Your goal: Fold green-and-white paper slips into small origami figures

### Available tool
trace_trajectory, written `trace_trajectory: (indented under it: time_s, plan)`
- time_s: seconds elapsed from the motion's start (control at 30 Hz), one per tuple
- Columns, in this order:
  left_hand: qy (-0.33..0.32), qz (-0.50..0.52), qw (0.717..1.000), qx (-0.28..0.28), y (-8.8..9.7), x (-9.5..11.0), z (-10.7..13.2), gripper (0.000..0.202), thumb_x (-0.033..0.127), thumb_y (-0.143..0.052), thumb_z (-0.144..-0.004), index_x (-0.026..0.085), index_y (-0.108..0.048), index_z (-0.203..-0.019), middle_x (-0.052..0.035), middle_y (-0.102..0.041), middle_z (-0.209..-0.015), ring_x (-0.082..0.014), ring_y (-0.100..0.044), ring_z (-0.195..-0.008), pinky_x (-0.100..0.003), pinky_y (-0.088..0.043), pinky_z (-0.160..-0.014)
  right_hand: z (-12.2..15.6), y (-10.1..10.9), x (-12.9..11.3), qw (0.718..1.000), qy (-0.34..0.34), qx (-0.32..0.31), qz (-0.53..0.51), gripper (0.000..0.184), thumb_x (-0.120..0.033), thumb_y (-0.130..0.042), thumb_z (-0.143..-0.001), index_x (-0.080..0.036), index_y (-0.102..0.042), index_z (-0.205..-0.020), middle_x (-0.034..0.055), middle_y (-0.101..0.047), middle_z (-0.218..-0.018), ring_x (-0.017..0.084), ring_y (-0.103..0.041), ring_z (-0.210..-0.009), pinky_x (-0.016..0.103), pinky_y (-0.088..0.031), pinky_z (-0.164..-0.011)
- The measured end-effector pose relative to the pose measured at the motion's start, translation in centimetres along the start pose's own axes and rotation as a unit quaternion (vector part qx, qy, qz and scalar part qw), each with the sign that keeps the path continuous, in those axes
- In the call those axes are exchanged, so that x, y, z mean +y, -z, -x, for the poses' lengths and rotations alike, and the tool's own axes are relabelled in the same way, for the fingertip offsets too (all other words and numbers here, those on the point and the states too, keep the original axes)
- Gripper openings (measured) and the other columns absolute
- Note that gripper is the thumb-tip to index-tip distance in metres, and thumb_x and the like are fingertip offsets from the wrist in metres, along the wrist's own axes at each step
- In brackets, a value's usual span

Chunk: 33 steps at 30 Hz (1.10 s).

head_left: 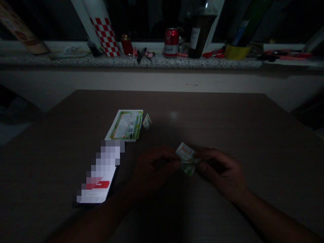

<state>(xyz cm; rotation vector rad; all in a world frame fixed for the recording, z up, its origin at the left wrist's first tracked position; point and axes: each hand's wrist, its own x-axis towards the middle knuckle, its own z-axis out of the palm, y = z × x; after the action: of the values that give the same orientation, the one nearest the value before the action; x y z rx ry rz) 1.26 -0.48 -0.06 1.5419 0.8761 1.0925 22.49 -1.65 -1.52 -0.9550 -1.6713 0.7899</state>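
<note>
Between my hands, above the table, is a small printed card (186,151), white with orange and dark print on its upper part and green below a crease. My left hand (158,167) pinches its left edge between thumb and finger. On the other side, my right hand (221,168) pinches the right edge the same way. A small folded green-and-white card (147,122) stands on the table beyond my left hand. Just left of it lies a green-and-white printed booklet (128,125). Dim light blurs the finer print.
A lit phone (98,194), partly pixelated, lies on the table (227,118) left of my left forearm. Along the stone windowsill (152,63) stand a red-and-white checked bottle (106,37), a red can (171,42), a dark bottle (197,37) and a yellow holder (237,52).
</note>
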Motion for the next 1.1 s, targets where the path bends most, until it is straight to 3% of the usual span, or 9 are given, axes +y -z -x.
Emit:
trace_trajectory:
  time_s: [0.1,0.27,0.47,0.6,0.73,1.1]
  plan:
    - [-0.007,-0.014,1.000,0.003,-0.1,0.0,0.0,0.006,0.018,-0.066,-0.083,0.020,-0.070,-0.086,-0.0013,-0.070,-0.088,-0.0141,-0.066,-0.081,-0.023,-0.052,-0.072,-0.2,-0.3,0.0,1.000,0.008,0.006,-0.020,0.015,-0.014,-0.067,-0.080,-0.024,-0.069,-0.091,0.0000,-0.074,-0.083,0.013,-0.070,-0.075,0.020,-0.056,-0.067]
    - [-0.015,-0.086,0.994,0.061,-0.5,0.0,0.2,0.012,0.019,-0.068,-0.081,0.023,-0.072,-0.091,0.0001,-0.075,-0.088,-0.0138,-0.068,-0.079,-0.022,-0.053,-0.071,-0.4,-0.4,-0.7,0.999,0.019,0.030,-0.021,0.014,-0.009,-0.068,-0.078,-0.022,-0.070,-0.083,-0.0007,-0.074,-0.077,0.012,-0.070,-0.071,0.018,-0.056,-0.067]
    - [-0.038,-0.130,0.987,0.088,-0.8,0.4,0.4,0.009,0.016,-0.068,-0.080,0.022,-0.073,-0.084,0.0023,-0.076,-0.079,-0.0109,-0.068,-0.070,-0.018,-0.052,-0.064,-0.3,-1.0,-0.9,0.996,-0.012,0.059,-0.069,0.013,-0.009,-0.070,-0.076,-0.021,-0.071,-0.080,-0.0003,-0.076,-0.078,0.012,-0.071,-0.069,0.018,-0.057,-0.064]
    - [-0.049,-0.129,0.986,0.091,-1.3,0.9,0.6,0.009,0.015,-0.066,-0.080,0.021,-0.072,-0.079,0.0014,-0.075,-0.078,-0.0113,-0.068,-0.068,-0.019,-0.052,-0.061,-0.1,-1.5,-1.1,0.991,-0.048,0.076,-0.104,0.010,-0.011,-0.070,-0.077,-0.020,-0.069,-0.071,0.0016,-0.075,-0.075,0.013,-0.071,-0.065,0.020,-0.057,-0.058]
    - [-0.012,-0.121,0.986,0.112,-1.9,1.2,0.8,0.010,0.018,-0.066,-0.079,0.019,-0.069,-0.070,-0.0012,-0.074,-0.076,-0.0126,-0.066,-0.063,-0.022,-0.052,-0.058,0.1,-1.6,-1.4,0.986,-0.072,0.088,-0.122,0.014,-0.013,-0.070,-0.076,-0.019,-0.065,-0.064,0.0026,-0.073,-0.070,0.013,-0.068,-0.060,0.021,-0.055,-0.054]
    - [0.013,-0.073,0.985,0.155,-2.3,1.0,1.0,0.008,0.016,-0.071,-0.072,0.018,-0.067,-0.066,-0.0009,-0.073,-0.070,-0.0132,-0.067,-0.062,-0.021,-0.052,-0.055,0.2,-1.9,-1.5,0.981,-0.085,0.109,-0.133,0.018,-0.014,-0.071,-0.075,-0.018,-0.062,-0.059,0.0027,-0.070,-0.064,0.012,-0.065,-0.053,0.020,-0.052,-0.048]
